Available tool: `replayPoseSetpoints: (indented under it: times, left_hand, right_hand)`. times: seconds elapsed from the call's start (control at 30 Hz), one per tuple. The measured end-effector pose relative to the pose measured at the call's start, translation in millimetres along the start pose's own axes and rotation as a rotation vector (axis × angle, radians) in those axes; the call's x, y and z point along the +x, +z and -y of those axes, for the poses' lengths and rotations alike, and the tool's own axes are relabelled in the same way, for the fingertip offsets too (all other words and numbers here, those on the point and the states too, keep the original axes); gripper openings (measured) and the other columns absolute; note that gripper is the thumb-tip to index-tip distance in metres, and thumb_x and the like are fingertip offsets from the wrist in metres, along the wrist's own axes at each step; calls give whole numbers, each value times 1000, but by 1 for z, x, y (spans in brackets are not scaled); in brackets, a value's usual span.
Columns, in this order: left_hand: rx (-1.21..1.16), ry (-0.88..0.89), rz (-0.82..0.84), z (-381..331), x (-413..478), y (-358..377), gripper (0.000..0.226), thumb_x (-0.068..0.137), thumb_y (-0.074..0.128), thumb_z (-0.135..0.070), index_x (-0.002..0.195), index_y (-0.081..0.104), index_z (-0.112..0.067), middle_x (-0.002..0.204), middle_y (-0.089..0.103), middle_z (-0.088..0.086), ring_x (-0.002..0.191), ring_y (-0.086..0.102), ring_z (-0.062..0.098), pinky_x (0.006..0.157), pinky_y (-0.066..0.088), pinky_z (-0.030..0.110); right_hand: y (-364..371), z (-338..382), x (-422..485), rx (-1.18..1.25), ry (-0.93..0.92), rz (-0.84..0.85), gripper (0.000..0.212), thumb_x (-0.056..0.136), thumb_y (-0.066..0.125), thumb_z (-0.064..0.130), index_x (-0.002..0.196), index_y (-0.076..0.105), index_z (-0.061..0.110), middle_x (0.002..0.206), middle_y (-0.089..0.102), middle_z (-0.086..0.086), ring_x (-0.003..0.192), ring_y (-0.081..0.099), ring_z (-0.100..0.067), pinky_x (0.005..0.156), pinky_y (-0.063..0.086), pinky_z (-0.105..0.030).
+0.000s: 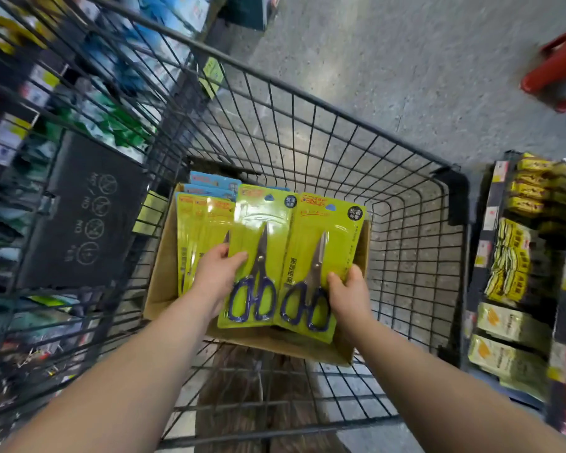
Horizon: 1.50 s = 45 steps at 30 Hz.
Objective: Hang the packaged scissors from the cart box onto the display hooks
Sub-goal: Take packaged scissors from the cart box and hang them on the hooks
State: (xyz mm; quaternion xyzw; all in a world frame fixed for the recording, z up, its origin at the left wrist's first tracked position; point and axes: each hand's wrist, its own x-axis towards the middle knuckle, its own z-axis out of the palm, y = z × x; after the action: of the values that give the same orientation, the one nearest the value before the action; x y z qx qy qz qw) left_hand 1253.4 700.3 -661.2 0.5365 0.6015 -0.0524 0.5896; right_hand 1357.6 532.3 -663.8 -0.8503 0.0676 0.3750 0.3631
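Above the brown cardboard box (162,273), our left hand (218,274) pinched one yellow-green carded pack of blue-handled scissors (258,223); our right hand (350,294) clamped a second such pack (327,223) alongside. More packs (203,217), probably scissors, stood inside it.

left hand (218,277): arm outstretched, pinches left scissors pack (258,217) | right hand (350,299): arm outstretched, pinches right scissors pack (339,238)

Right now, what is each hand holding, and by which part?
The left hand pinches one scissors pack by its left edge, thumb on the front. The right hand grips a second scissors pack by its lower right edge.
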Motion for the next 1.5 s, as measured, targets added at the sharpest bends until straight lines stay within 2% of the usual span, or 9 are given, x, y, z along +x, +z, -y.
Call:
replayPoseSetpoints:
  times: [0.3,0.6,0.77,0.9,1.03,1.17,1.3,1.4,1.5]
  left_hand:
    - [-272,39,-96,-57,-63,-67,24,91,57,-15,114,61,-10,106,69,11,101,64,28,97,47,49]
    - [-444,114,-309,-72,-141,-146,12,93,54,-15,95,64,-10,102,69,16,93,65,32,88,52,49]
    - [-595,176,-420,-54,-179,-189,13,94,53,-15,88,64,-13,74,73,1,58,69,15,40,49,20]
    - [-660,243,-528,-32,-217,-221,12,94,52,-14,88,63,-14,73,73,0,59,69,10,46,50,20]
    - [-724,276,-639,0,-260,-257,8,91,56,-15,93,64,-14,100,71,11,91,65,28,91,49,45]
    - [-795,309,-710,54,-307,-293,17,91,55,-17,104,63,-11,110,67,10,107,59,30,105,37,51]
    - [-856,322,-830,127,-362,-323,8,91,57,-18,89,60,-25,94,66,-6,91,59,15,101,35,39]
    - [-888,307,-920,190,-411,-347,11,91,57,-18,94,60,-29,95,64,-11,91,59,12,100,36,38]
    - [-890,307,-1026,255,-449,-373,11,91,56,-17,98,64,-20,99,69,0,90,61,15,82,44,30]
  right_hand:
    - [-20,94,-41,74,-156,190,19,95,45,16,113,50,14,104,61,-4,92,59,-20,83,49,-34]
    - [-4,181,-95,-25,-391,371,15,89,48,13,103,49,18,91,57,-3,74,53,-14,65,40,-26]
    - [23,212,-139,-92,-492,534,25,89,49,15,113,52,11,110,59,-12,95,58,-25,81,49,-38]
    - [44,226,-184,-139,-591,615,37,91,48,16,127,44,9,130,52,-14,112,53,-26,93,44,-37]
    - [71,229,-241,-160,-663,724,53,93,46,18,143,28,11,142,40,-8,124,43,-25,101,34,-37]
    - [105,211,-306,-188,-753,819,17,91,48,16,108,51,18,115,59,-3,98,55,-18,93,42,-36]
    - [145,169,-379,-246,-812,887,8,92,49,17,98,45,21,97,56,4,80,49,-2,72,36,-24]
    - [179,129,-440,-341,-841,905,41,92,49,21,131,44,9,134,50,-8,120,49,-26,89,37,-29]
    - [210,86,-499,-373,-840,978,45,90,51,16,133,44,7,134,51,-13,120,50,-29,97,40,-36]
